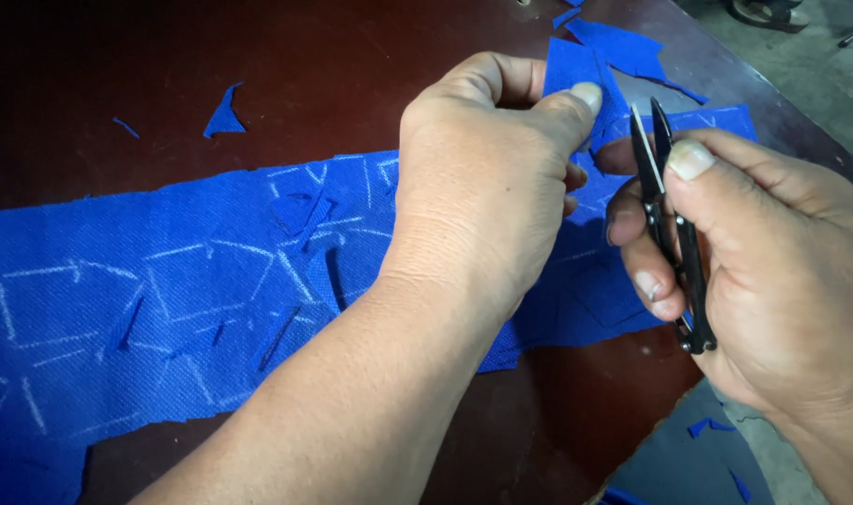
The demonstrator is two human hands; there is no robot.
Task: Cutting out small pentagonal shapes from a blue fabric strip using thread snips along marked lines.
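My left hand pinches a small cut piece of blue fabric between thumb and forefinger, raised above a long strip of blue cloth marked with white chalk lines. To the right, my right hand grips a pair of small black thread snips, blades pointing up and nearly closed, just beside the held piece. The strip lies across a dark red-brown table and has several slits and cut-out gaps.
Loose blue scraps lie on the table: one at the upper left, a larger one at the top. The table's edge runs diagonally at the right, with grey floor and fallen scraps beyond.
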